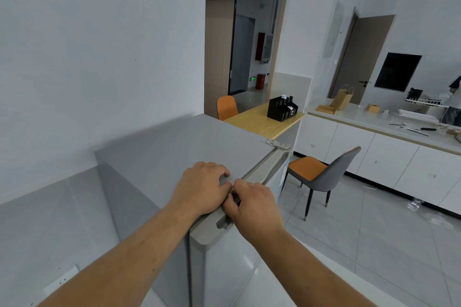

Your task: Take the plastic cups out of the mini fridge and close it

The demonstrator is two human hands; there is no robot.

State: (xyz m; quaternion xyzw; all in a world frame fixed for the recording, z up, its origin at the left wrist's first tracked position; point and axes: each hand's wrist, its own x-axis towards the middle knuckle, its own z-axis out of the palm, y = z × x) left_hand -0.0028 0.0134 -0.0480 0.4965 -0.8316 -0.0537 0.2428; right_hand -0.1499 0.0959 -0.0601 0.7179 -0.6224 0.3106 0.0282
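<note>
The grey mini fridge (174, 147) stands against the wall, seen from above, and its door (224, 264) sits flush with the body. My left hand (202, 187) lies flat on the fridge top by the front edge. My right hand (252, 207) curls its fingers into the recessed grip along the door's top edge (264, 169). The two hands touch at the fingertips. No plastic cups are in view, and the fridge's inside is hidden.
A grey chair with an orange seat (321, 172) stands just right of the fridge. Behind it a wooden table (259, 119) holds a black organiser (282, 108). White counter cabinets (374, 149) run along the right. Tiled floor (374, 244) lies open to the right.
</note>
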